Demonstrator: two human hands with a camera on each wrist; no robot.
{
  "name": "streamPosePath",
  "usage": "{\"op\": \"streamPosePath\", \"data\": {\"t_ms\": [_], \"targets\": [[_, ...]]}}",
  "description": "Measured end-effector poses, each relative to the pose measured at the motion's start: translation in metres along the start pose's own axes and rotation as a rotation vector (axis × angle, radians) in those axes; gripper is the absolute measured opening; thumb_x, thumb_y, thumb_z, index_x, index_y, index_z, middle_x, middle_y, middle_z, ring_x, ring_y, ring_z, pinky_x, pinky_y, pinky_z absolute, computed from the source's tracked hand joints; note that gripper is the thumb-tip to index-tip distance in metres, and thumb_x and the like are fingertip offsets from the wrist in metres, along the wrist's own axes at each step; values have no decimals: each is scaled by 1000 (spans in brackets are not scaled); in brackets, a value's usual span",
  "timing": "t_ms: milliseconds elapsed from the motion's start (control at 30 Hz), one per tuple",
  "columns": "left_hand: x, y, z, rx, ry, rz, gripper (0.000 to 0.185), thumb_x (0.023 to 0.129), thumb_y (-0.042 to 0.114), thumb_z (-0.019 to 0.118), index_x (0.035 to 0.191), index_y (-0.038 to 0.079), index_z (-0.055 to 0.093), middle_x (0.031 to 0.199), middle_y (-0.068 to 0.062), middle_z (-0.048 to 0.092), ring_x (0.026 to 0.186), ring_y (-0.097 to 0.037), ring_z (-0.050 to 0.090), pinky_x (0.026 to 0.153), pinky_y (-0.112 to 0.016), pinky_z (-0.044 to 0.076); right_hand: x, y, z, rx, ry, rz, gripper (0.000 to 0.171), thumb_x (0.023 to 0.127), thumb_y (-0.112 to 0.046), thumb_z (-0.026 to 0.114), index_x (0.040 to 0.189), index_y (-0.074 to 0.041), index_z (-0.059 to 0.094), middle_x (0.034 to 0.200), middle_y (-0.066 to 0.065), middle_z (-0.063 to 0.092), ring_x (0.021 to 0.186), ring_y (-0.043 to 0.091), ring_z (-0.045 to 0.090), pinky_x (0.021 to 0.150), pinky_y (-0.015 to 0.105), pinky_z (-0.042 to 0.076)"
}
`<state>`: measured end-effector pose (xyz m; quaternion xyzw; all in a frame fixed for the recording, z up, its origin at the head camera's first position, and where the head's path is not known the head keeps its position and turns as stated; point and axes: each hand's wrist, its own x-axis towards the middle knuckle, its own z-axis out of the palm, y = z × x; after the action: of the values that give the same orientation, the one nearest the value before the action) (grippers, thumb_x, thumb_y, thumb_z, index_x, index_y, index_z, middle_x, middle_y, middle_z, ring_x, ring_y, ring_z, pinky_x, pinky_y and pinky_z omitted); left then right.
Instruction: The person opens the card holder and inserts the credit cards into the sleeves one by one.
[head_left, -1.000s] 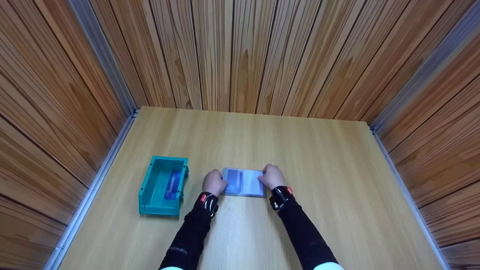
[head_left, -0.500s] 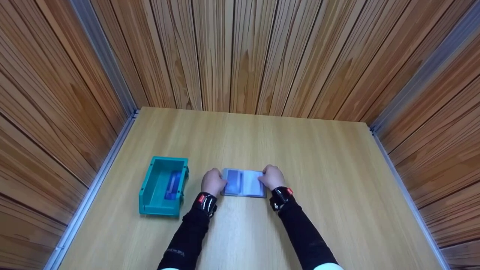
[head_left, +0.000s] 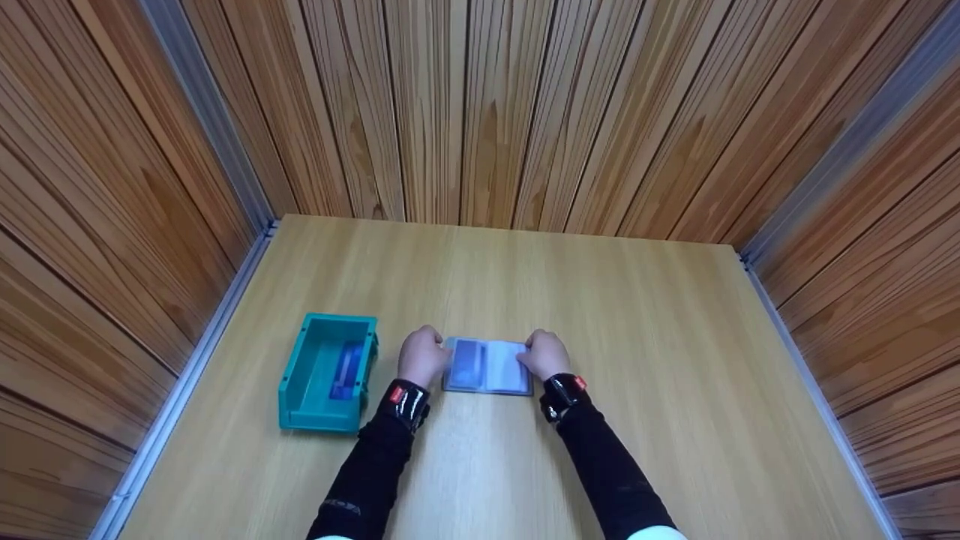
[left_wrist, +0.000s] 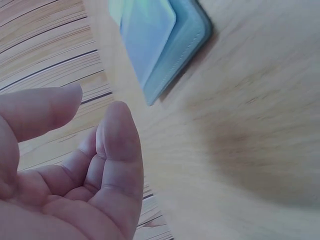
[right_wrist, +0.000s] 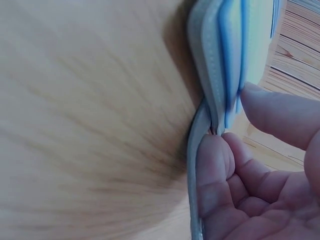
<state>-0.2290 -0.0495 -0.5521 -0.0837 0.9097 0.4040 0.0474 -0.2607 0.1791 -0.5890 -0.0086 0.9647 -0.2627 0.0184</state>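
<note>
A blue card holder (head_left: 491, 369) with clear sleeves lies spread open on the table in the head view. My left hand (head_left: 421, 356) is just off its left edge. In the left wrist view, thumb and fingers of the left hand (left_wrist: 80, 185) stand apart with nothing between them, and the card holder's stitched corner (left_wrist: 187, 55) is clear of them. On the other side, my right hand (head_left: 546, 354) pinches the right edge. Up close, the right thumb rests on the sleeves (right_wrist: 232, 55), while the fingers are at the cover's edge beside a grey strap (right_wrist: 194, 165).
A teal open-front bin (head_left: 319, 420) stands on the table (head_left: 637, 360) left of the hands. Something dark blue (head_left: 346, 371) shows inside it, its kind unclear. Wood-panelled walls (head_left: 487, 112) enclose the table's back and sides.
My left hand has let go of the card holder's left edge and shifted slightly left and away. The right hand and card holder have stayed in place.
</note>
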Motion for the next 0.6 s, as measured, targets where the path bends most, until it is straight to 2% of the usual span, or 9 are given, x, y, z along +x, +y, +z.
{"op": "streamPosePath", "data": {"t_ms": [400,500,600], "targets": [[-4,3,-13,-24,35,44,22,89,11,73,104,-2,64,100,-15,66,93,-30,63,82,-42,50,-1,-1,1,21,-11,7,24,78,-11,77,90,5,65,89,17,66,88,35,62,82,45,49],[-6,2,-18,-29,52,69,22,88,12,73,102,-2,64,97,-15,67,91,-29,64,81,-42,51,-1,0,1,19,-3,-1,23,78,-11,77,90,5,66,89,17,67,88,36,63,82,45,49],[-7,0,-23,-30,91,122,20,87,11,74,99,-2,64,93,-15,68,90,-29,65,80,-42,51,-1,1,1,10,5,-14,23,77,-11,77,89,5,65,88,17,67,89,36,63,82,45,49]]}}
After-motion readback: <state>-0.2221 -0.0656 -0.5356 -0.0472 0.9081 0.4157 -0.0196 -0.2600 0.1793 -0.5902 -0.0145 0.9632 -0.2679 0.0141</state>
